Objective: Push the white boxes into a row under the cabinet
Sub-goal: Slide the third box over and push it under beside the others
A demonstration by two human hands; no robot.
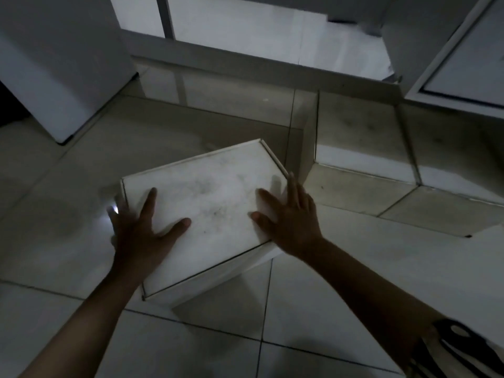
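Head view shows my left hand (139, 230) and right hand (286, 216) spread flat on the white box (207, 211), mid-floor, skewed (long axis aslant) to the cabinet (461, 61) ahead-right.

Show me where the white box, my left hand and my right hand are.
white box (215, 195): head view, middle of its smudged top face.
left hand (139, 230): head view, back of the hand.
right hand (291, 222): head view, back of the hand.
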